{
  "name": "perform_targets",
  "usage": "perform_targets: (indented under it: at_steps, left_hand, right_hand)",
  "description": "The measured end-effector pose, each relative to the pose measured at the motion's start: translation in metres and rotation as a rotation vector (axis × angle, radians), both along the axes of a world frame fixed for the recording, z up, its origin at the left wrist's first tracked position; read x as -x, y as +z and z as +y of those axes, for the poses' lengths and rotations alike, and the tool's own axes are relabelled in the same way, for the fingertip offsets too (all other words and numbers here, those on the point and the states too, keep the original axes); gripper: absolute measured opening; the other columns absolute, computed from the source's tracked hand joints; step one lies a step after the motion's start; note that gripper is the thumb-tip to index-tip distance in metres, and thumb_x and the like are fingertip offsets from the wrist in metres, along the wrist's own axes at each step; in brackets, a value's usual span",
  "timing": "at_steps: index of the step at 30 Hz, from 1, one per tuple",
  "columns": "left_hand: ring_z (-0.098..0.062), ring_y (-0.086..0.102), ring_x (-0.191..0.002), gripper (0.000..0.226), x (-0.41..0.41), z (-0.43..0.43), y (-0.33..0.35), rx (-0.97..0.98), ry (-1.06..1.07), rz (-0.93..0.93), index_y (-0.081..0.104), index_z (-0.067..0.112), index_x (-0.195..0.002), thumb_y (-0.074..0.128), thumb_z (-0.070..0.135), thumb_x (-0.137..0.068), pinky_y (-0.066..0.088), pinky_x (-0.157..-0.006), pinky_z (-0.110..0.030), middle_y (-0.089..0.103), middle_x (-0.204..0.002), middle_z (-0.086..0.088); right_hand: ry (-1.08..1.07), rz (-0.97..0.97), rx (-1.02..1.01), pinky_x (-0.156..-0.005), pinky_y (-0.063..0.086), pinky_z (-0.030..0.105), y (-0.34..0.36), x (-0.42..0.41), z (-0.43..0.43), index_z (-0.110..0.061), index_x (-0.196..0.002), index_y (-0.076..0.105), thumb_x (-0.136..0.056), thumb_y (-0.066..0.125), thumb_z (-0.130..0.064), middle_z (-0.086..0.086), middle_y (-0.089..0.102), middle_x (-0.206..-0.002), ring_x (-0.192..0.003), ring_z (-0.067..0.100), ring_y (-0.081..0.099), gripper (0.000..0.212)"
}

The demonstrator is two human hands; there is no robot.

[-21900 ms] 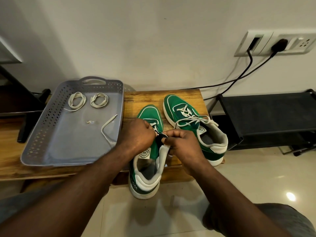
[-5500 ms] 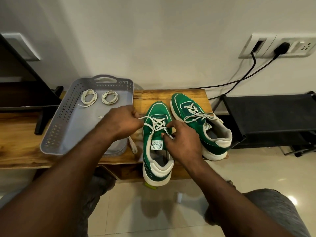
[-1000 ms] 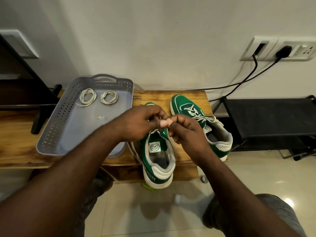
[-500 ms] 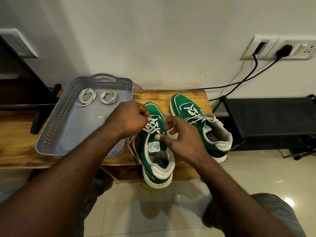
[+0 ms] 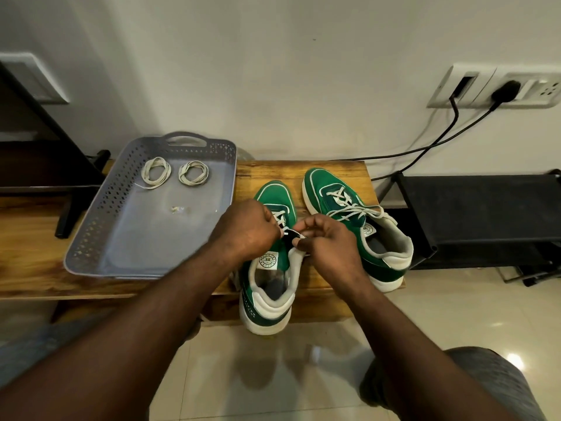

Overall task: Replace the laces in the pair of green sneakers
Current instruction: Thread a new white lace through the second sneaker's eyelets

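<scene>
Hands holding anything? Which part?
Left hand and right hand each pinch the white lace at the top eyelets of the nearer green sneaker.

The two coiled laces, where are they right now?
The two coiled laces lie side by side in the far end of the grey tray, upper left in the head view, left of both green sneakers on the wooden bench.

Left grip (image 5: pixel 246 235), right grip (image 5: pixel 326 243) both curled, pinching, close together; forearms converging.
</scene>
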State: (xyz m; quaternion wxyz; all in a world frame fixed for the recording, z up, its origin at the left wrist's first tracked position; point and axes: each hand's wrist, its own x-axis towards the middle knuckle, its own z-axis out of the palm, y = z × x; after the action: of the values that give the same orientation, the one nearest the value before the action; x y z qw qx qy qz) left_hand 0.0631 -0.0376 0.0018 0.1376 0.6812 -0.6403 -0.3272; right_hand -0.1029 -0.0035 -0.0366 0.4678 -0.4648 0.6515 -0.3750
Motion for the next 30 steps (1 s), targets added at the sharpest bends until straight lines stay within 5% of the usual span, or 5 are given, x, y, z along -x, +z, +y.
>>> perform_targets:
  at_steps: [5, 12, 17, 25, 30]
  left_hand:
    - [-0.013, 0.067, -0.079, 0.016, 0.013, 0.009, -0.004, 0.022, 0.017, 0.017, 0.078, 0.019, -0.074, 0.076, 0.024, -0.089, 0.057, -0.075, -0.034, 0.074, -0.08, 0.002]
    - [-0.021, 0.059, -0.063, 0.022, 0.022, 0.018, -0.005, 0.024, 0.094, -0.047, 0.07, 0.013, -0.066, 0.067, 0.02, -0.087, 0.042, -0.052, -0.03, 0.063, -0.065, -0.007]
    - [-0.018, 0.054, -0.062, 0.018, 0.025, 0.017, -0.002, 0.013, 0.171, -0.02, 0.066, 0.014, -0.072, 0.068, 0.02, -0.089, 0.031, -0.05, -0.025, 0.061, -0.07, -0.004]
    - [-0.028, 0.068, -0.076, 0.021, 0.024, 0.017, -0.017, 0.025, 0.201, 0.111, 0.073, 0.012, -0.07, 0.071, 0.02, -0.09, 0.057, -0.07, -0.042, 0.07, -0.071, -0.007]
    - [-0.023, 0.066, -0.076, 0.023, 0.023, 0.019, -0.026, 0.075, 0.188, -0.025, 0.074, 0.018, -0.077, 0.071, 0.033, -0.093, 0.057, -0.071, -0.036, 0.07, -0.077, -0.001]
  right_hand:
    - [-0.03, -0.172, -0.089, -0.077, 0.066, 0.049, -0.001, 0.004, -0.003, -0.013, -0.092, 0.076, -0.087, 0.071, 0.004, 0.013, 0.077, -0.092, -0.09, 0.035, 0.077, 0.018]
    - [-0.011, -0.224, -0.087, -0.077, 0.065, 0.046, -0.005, 0.005, -0.001, -0.01, -0.097, 0.076, -0.088, 0.07, 0.005, 0.014, 0.078, -0.092, -0.092, 0.036, 0.077, 0.018]
    - [0.022, -0.159, -0.046, -0.078, 0.066, 0.044, -0.007, 0.004, -0.002, -0.014, -0.098, 0.077, -0.088, 0.073, 0.002, 0.008, 0.079, -0.091, -0.09, 0.031, 0.077, 0.019]
    - [0.024, -0.116, 0.015, -0.086, 0.064, 0.047, -0.013, 0.002, 0.001, -0.02, -0.1, 0.078, -0.09, 0.078, -0.01, 0.001, 0.081, -0.09, -0.089, 0.02, 0.078, 0.015]
    - [0.056, -0.09, 0.041, -0.08, 0.065, 0.039, -0.014, 0.0, 0.003, -0.024, -0.108, 0.077, -0.092, 0.078, -0.013, -0.003, 0.081, -0.094, -0.088, 0.013, 0.078, 0.02]
